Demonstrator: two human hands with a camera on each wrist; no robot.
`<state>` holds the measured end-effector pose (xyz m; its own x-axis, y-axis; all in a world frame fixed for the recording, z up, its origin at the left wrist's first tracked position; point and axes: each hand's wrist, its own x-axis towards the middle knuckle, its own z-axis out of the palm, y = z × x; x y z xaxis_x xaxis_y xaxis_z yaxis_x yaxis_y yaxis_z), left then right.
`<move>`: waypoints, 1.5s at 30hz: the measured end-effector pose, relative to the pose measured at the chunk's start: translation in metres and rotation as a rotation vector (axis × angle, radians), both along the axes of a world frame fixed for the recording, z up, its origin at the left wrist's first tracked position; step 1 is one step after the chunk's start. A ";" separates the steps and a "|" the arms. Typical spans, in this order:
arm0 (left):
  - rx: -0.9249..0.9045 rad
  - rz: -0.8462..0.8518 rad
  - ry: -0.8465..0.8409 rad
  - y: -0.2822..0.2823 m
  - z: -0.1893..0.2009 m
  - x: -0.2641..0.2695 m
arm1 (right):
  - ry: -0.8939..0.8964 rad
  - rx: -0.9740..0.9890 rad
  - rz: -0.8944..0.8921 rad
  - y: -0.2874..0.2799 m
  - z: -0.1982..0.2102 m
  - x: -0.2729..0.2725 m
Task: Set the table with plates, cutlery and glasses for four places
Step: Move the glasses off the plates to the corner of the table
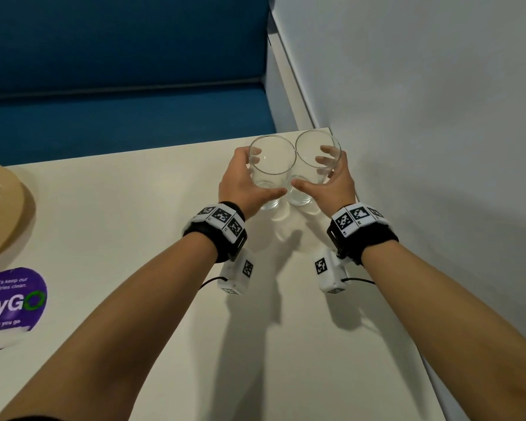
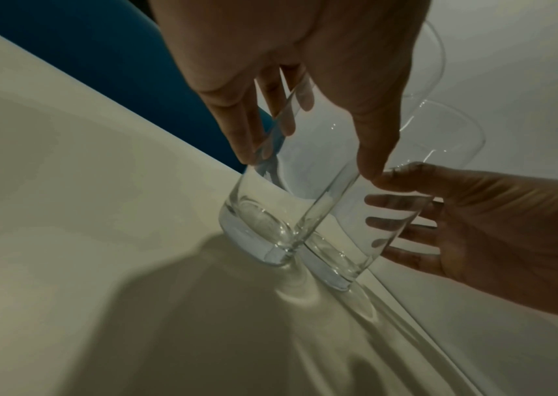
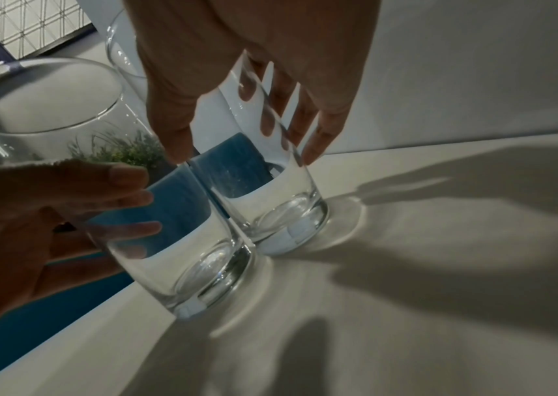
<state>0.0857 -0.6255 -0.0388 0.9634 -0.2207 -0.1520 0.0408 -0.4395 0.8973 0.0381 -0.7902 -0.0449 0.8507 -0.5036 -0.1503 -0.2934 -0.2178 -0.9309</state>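
Observation:
Two clear empty glasses stand side by side at the far right corner of the white table (image 1: 140, 226), their bases touching. My left hand (image 1: 266, 174) grips the left glass (image 1: 269, 202), thumb on the near side and fingers round the far side. My right hand (image 1: 312, 173) grips the right glass (image 1: 301, 198) the same way. In the left wrist view my left hand (image 2: 311, 163) wraps the left glass (image 2: 264, 235), with the right glass (image 2: 331, 268) beside it. The right wrist view has my right hand (image 3: 244, 158) round the right glass (image 3: 284, 222).
A beige plate (image 1: 0, 208) lies at the table's left edge, with a purple sticker (image 1: 12, 299) in front of it. A blue bench (image 1: 119, 86) runs behind the table's far edge. A white wall (image 1: 438, 117) borders the table's right side, close to the glasses.

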 end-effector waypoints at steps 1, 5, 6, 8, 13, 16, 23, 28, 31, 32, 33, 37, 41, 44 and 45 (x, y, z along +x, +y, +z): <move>-0.004 0.001 0.000 0.001 -0.001 -0.001 | -0.003 0.001 -0.004 0.001 -0.001 -0.001; -0.012 -0.002 0.005 0.002 -0.001 -0.002 | -0.004 0.006 -0.008 0.003 -0.002 -0.001; -0.015 -0.002 0.006 0.002 -0.002 -0.002 | 0.000 0.009 -0.008 0.004 -0.003 0.000; -0.023 -0.002 0.006 0.002 -0.002 -0.003 | 0.006 0.012 -0.005 0.004 -0.003 -0.001; -0.021 -0.016 0.013 0.012 0.003 -0.011 | 0.068 -0.034 -0.012 0.009 0.000 -0.011; -0.027 0.004 0.031 0.037 0.008 -0.023 | 0.092 -0.046 -0.086 0.024 0.001 -0.028; -0.050 0.149 -0.045 0.179 0.027 -0.067 | 0.098 -0.107 -0.108 0.133 -0.006 -0.089; -0.024 0.292 -0.134 0.337 0.047 -0.107 | 0.063 -0.147 0.139 0.287 0.003 -0.099; 0.001 0.338 -0.186 0.429 0.064 -0.125 | -0.045 -0.104 0.282 0.394 0.016 -0.093; 0.021 0.349 -0.202 0.450 0.070 -0.129 | -0.061 -0.085 0.330 0.422 0.019 -0.091; 0.055 0.364 -0.226 0.481 0.077 -0.137 | -0.061 -0.058 0.384 0.459 0.022 -0.094; 0.093 0.475 -0.309 0.565 0.105 -0.156 | -0.062 -0.020 0.621 0.559 0.039 -0.102; 0.138 0.627 -0.356 0.644 0.117 -0.158 | -0.109 -0.106 0.793 0.634 0.055 -0.096; 0.153 0.746 -0.353 0.704 0.111 -0.155 | -0.079 -0.118 0.828 0.685 0.060 -0.087; 0.150 0.790 -0.355 0.725 0.106 -0.152 | -0.060 -0.115 0.840 0.702 0.060 -0.083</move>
<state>-0.0664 0.0991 0.0675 0.8217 0.5290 0.2120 0.1123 -0.5149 0.8498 -0.0449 -0.0887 0.0152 0.9539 0.2895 -0.0796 0.0571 -0.4351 -0.8986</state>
